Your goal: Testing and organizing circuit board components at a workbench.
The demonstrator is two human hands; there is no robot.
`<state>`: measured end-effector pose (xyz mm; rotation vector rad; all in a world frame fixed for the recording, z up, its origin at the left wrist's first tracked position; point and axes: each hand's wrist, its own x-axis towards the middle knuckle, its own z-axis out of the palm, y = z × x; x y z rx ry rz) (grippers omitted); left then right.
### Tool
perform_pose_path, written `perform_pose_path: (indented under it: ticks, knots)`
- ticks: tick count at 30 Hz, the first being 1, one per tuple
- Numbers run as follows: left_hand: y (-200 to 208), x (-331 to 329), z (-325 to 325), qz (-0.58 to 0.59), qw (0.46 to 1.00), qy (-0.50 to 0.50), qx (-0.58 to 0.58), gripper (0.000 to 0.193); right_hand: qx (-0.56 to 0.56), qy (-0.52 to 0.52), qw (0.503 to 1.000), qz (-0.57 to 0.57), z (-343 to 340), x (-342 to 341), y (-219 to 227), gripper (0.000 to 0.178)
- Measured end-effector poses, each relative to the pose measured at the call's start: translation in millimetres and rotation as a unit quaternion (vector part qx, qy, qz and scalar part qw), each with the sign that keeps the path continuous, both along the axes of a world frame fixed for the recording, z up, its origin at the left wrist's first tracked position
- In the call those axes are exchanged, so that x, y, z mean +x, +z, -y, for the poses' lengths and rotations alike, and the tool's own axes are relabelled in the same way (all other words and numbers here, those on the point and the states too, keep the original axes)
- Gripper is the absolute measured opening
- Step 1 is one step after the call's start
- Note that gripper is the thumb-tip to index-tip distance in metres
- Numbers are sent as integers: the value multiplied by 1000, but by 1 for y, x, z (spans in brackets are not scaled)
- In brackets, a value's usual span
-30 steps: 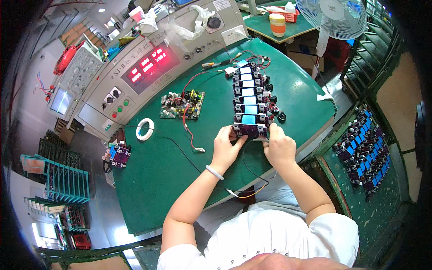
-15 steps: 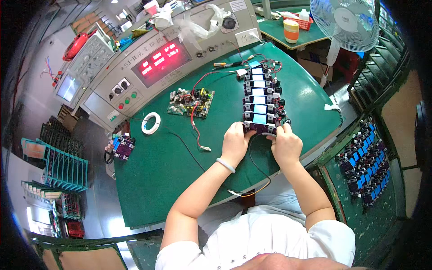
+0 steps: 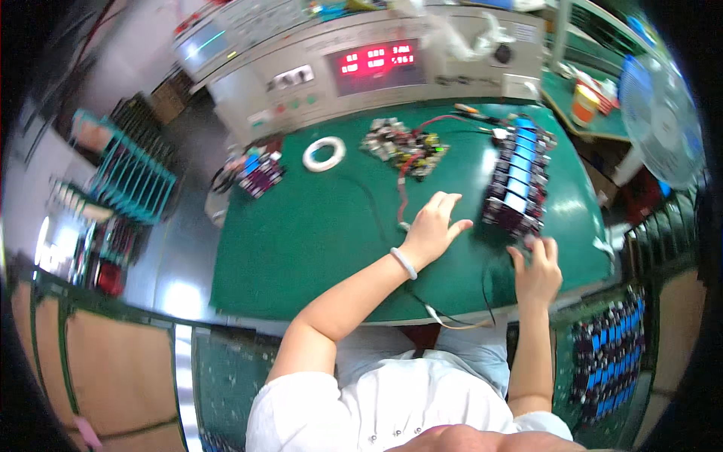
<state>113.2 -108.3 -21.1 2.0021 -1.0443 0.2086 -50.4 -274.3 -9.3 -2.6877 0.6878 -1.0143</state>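
A row of dark circuit modules with blue tops [image 3: 520, 175] lies on the right part of the green bench. My right hand [image 3: 538, 275] is at the row's near end, its fingers curled and thumb drawn in toward them. Something small and blurred is at its fingertips; I cannot make out what. My left hand [image 3: 429, 232], with a pale band at the wrist, is held over the bench left of the row, its fingers spread and nothing in them. Beside it a red lead runs from a bare circuit board [image 3: 407, 147]. A thin cable with a white connector [image 3: 433, 313] hangs at the front edge.
The green bench [image 3: 301, 248] also holds a white ring-shaped roll [image 3: 324, 154] and a separate purple module [image 3: 261, 175]. Behind stands a test instrument with a red display [image 3: 376, 66]. A fan [image 3: 663, 120] is at right; more blue-topped modules [image 3: 611, 350] lie lower right.
The view has turned and blurred. Both hands were at the near end of the module row; my left hand has come away to the left and opened, while my right stays close to it.
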Motion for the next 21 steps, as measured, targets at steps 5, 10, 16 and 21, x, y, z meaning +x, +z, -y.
perform_pose_path:
  ticks: [5,10,16,21]
  knots:
    - [22,57,-129,189,954,227,52,48,50,218,970,98,-36,-26,11,6]
    - [26,146,-274,167,854,462,170,55,64,309,940,128,-61,-15,15,10]
    - [44,200,-332,85,881,383,264,82,48,344,932,103,-70,-11,14,12]
    - [41,208,-306,65,854,381,348,65,39,336,937,83,-70,-17,10,14]
